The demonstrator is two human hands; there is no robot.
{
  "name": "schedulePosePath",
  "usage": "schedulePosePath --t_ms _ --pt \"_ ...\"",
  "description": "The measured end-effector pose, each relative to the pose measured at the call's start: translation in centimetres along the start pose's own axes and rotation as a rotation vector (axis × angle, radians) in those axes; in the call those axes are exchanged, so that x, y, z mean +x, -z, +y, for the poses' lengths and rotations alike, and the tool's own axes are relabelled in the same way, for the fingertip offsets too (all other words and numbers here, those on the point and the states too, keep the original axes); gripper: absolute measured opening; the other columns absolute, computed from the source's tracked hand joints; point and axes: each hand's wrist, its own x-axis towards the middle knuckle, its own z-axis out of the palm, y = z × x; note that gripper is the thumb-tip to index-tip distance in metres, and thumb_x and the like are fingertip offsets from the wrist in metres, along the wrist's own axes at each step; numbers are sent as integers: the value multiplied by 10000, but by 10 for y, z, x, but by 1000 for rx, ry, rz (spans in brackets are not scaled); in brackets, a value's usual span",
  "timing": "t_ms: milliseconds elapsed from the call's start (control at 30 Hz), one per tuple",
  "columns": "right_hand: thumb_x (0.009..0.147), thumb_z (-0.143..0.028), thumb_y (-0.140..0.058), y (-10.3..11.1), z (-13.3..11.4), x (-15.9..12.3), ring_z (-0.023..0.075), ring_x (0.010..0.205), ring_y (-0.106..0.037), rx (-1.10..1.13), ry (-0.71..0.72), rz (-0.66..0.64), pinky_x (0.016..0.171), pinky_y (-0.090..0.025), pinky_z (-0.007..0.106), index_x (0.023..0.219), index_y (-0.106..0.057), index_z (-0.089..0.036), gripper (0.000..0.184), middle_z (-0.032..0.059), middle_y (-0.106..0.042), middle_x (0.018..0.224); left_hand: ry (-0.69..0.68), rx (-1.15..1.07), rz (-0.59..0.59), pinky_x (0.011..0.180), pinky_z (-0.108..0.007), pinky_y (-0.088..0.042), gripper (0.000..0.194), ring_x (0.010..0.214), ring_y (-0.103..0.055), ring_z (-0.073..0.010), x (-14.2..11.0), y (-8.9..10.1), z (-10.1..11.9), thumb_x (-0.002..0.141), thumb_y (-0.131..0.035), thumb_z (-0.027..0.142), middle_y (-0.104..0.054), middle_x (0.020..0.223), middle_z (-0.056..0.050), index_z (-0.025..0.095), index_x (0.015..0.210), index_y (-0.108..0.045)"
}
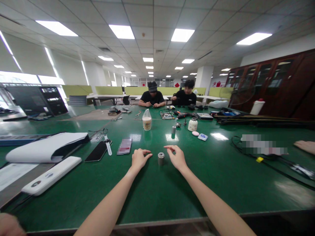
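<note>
On the green tabletop (152, 193) a small grey metal cylinder (161, 159) stands upright, its top face showing a raised round centre. My left hand (140, 158) is just left of it, thumb and fingers apart and holding nothing. To the right of the cylinder, my right hand (176, 156) has its fingers curved toward it with a gap between thumb and forefinger. Neither hand touches the cylinder. Farther back stands a similar metal cylinder (173, 130), beside a small dark metal part (178, 125).
Left lie a phone (95, 151), a white watch (107, 146), a white power strip (52, 175) and papers (46, 147). Ahead are a bagged cup (147, 121) and white jar (192, 124). Cables (268, 160) and another person's hand (305, 145) are right; two people sit opposite.
</note>
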Motion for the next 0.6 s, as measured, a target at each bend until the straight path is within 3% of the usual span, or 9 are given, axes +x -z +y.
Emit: schedulePosePath --t_ms 167,400,600 --pt "813 -266 -490 0 0 0 150 715 -578 -2 -2 -1 724 -472 288 914 -727 -250 257 17 -670 838 -23 -31 -19 704 -312 -418 196 778 -564 -220 0 4 7 773 -641 430 -661 763 -50 283 818 -762" --pt "813 -261 -494 -1 3 1 145 713 -585 0 -1 -7 729 -476 287 918 -724 -249 253 15 -673 860 -263 -364 53 786 -323 -431 186 840 -562 -188 -9 15 49 862 -565 353 -673 836 -35 222 864 -697" --pt "819 -254 -497 -1 3 0 146 721 -591 -1 -2 -19 733 -480 290 921 -724 -249 248 19 -675 875 -307 -358 24 798 -346 -426 163 859 -557 -198 -16 20 63 860 -574 337 -672 847 -36 219 850 -686"
